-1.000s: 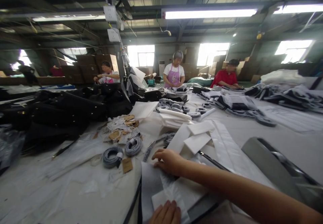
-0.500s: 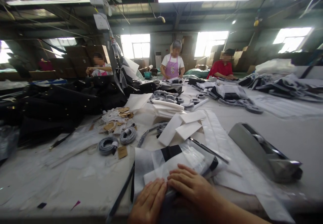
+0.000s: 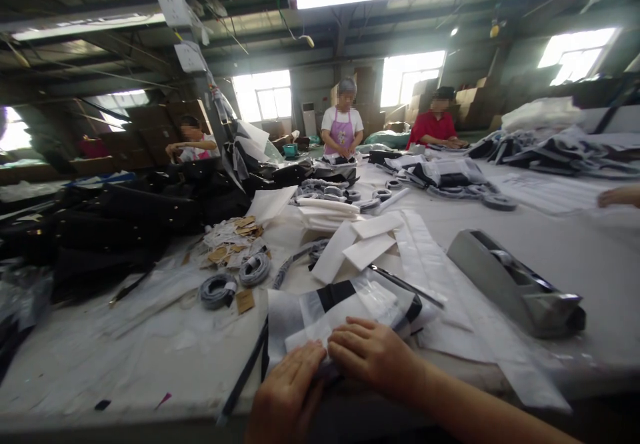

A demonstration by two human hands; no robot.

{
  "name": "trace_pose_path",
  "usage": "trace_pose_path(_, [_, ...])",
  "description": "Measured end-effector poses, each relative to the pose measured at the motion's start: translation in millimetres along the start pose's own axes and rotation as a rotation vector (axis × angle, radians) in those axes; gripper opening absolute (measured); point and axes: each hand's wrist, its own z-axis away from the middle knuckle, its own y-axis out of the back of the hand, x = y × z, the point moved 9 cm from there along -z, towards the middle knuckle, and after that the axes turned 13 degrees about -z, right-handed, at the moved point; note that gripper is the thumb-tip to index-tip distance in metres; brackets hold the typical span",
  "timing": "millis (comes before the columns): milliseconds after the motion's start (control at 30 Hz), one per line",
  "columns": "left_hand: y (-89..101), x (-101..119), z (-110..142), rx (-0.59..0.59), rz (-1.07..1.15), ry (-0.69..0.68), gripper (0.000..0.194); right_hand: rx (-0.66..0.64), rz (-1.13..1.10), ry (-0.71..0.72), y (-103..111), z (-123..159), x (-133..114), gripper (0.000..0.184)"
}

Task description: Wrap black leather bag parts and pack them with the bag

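My left hand (image 3: 287, 391) and my right hand (image 3: 373, 354) lie side by side at the table's near edge, fingers pressed flat on a folded bundle in a clear plastic bag (image 3: 350, 307). The bundle is white and grey with a black band. Both hands touch its near edge; I cannot see anything gripped in them. A thin dark rod (image 3: 405, 285) lies just behind the bundle.
A grey tape dispenser (image 3: 515, 284) stands right of the bundle. Coiled grey cords (image 3: 235, 281) and brown tags (image 3: 235, 234) lie to the left, black garments (image 3: 110, 224) beyond. White folded sheets (image 3: 367, 241) fill the middle. Three people work at the far end; another person's hand (image 3: 620, 196) shows at the right edge.
My right hand drew back from the far side of the bundle to the near edge beside my left hand. The bundle came nearer, and the view shifted back slightly.
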Motion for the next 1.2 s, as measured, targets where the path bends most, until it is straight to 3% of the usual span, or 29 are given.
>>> trace_pose_path(133, [-1.0, 3, -3, 0.041, -0.020, -0.066, 0.033, 0.016, 0.036, 0.024, 0, -1, -2, 0.018])
trace_pose_path(367, [4.8, 5, -4, 0.095, -0.032, -0.036, 0.032, 0.044, -0.108, -0.173, -4, 5, 5, 0.020])
trace_pose_path(600, [-6.9, 6, 15, 0.057, -0.017, -0.045, 0.030, 0.092, -0.132, -0.144, 3, 10, -1, 0.019])
trace_pose_path(733, [0.3, 6, 10, 0.084, -0.001, -0.050, 0.028, 0.150, -0.089, -0.124, 2, 16, -3, 0.019])
trace_pose_path(967, [6.0, 12, 7, 0.053, -0.008, -0.189, 0.036, 0.195, -0.071, -0.107, -3, 21, -3, 0.024])
trace_pose_path(1100, [9.6, 11, 9, 0.079, 0.002, -0.122, 0.035, 0.153, -0.029, -0.062, 6, 38, -22, 0.029])
trace_pose_path(1200, [8.8, 14, 10, 0.070, 0.001, -0.121, 0.035, 0.060, -0.014, 0.039, -10, 57, -46, 0.027])
